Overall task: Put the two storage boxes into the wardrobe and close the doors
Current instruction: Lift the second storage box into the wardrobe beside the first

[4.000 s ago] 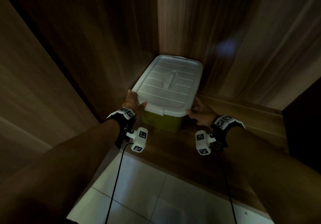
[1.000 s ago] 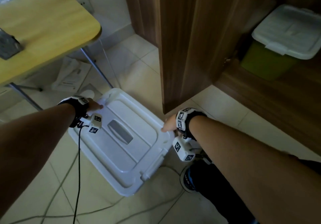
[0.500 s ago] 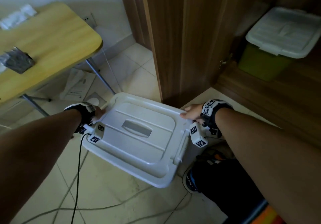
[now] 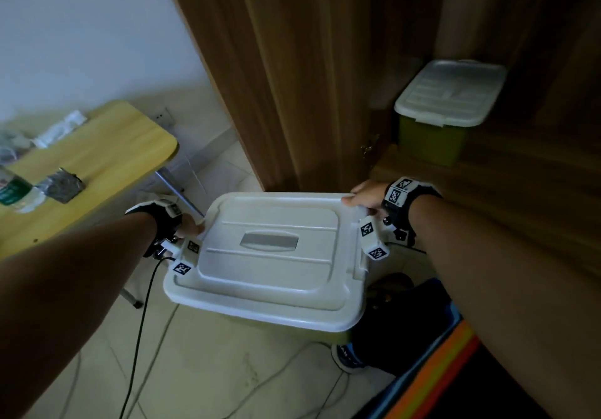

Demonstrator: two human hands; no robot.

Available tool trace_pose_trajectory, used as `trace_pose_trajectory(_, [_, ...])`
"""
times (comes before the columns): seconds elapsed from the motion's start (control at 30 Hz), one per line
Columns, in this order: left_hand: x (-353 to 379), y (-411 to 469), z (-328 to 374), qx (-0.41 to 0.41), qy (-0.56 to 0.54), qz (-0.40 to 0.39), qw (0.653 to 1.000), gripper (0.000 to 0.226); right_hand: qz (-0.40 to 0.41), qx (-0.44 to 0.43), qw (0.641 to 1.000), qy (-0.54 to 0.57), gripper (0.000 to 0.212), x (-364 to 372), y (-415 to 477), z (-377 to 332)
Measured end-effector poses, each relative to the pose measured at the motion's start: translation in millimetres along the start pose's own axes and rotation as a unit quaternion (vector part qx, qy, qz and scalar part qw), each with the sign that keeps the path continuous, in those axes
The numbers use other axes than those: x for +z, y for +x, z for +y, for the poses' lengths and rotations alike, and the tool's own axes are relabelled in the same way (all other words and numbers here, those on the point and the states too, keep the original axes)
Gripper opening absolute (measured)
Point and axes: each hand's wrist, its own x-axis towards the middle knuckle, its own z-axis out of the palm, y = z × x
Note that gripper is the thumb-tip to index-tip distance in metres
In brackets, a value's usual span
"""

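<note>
I hold a storage box with a white lid (image 4: 270, 259) and a grey recessed handle in the air above the tiled floor. My left hand (image 4: 188, 226) grips its left edge and my right hand (image 4: 367, 196) grips its far right corner. A smaller green storage box with a white lid (image 4: 445, 106) stands inside the wardrobe on its wooden floor (image 4: 507, 174), at the upper right. The open wardrobe door (image 4: 292, 70) stands between the two boxes, straight beyond the one I hold.
A yellow folding table (image 4: 97, 155) with a bottle, a grey packet and papers stands at the left. Cables trail over the floor tiles (image 4: 211, 370). My shoe (image 4: 351, 357) is under the box's right side, beside an orange and blue object at the lower right.
The first box was set inside the wardrobe. Since a second ago the white-lidded box has left the floor, risen and turned square to me, held in both hands, nearer the wardrobe.
</note>
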Motion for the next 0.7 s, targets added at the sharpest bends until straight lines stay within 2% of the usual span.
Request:
trace_pose_trajectory(0.17, [6, -23, 35, 0.017, -0.011, -0.023, 1.0, 0.062, 0.024, 0.016, 0.999, 0.026, 0.056, -25, -24, 37])
trace_pose_trajectory(0.3, [9, -35, 62, 0.013, -0.032, -0.027, 0.999, 0.051, 0.056, 0.023, 0.996, 0.062, 0.037, -47, -34, 55])
trace_pose_trajectory(0.37, [11, -46, 82, 0.017, -0.042, -0.026, 0.999, 0.056, 0.1, 0.028, 0.992, 0.071, 0.043, -62, -47, 62])
trace_pose_trajectory(0.47, [12, -69, 125, 0.051, -0.074, -0.004, 0.996, 0.06, 0.192, 0.051, 0.971, 0.132, 0.059, -80, -58, 82])
trace_pose_trajectory(0.63, [-9, -96, 223, 0.148, -0.068, 0.028, 0.986, 0.048, 0.303, 0.11, 0.909, 0.262, 0.042, -125, -101, 140])
trace_pose_trajectory(0.7, [-15, -93, 258, 0.183, -0.076, 0.028, 0.98, 0.052, 0.315, 0.118, 0.909, 0.247, 0.039, -150, -111, 161])
